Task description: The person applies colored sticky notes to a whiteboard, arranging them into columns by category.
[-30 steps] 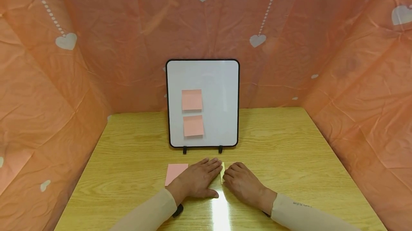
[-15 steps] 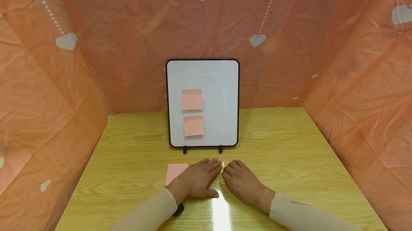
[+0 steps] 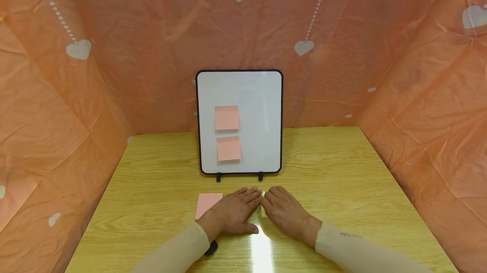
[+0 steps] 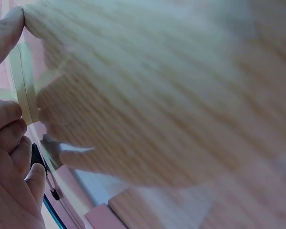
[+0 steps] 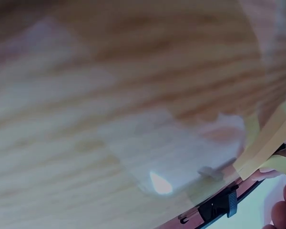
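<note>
In the head view my left hand (image 3: 235,211) lies flat with straight fingers, over most of a yellow sticky note pad (image 3: 263,211). Only the pad's right strip shows there; its side edge (image 5: 264,143) appears in the right wrist view. At that strip my right hand (image 3: 285,211) has its fingers curled, pinching a yellow sticky note (image 5: 276,163) that bends away from the pad. Its fingertips are partly hidden. A pink sticky note pad (image 3: 207,205) lies left of my left hand, which covers its lower corner.
A black-framed whiteboard (image 3: 262,104) stands behind the hands on small black feet (image 3: 260,176). Two pink sticky notes, an upper note (image 3: 226,118) and a lower note (image 3: 228,148), are stuck on its left half. Orange heart-patterned sheeting (image 3: 160,53) encloses the wooden table (image 3: 342,180).
My right hand has shifted slightly forward and left along the yellow pad's right edge. The left hand, whiteboard and pink notes stay in place.
</note>
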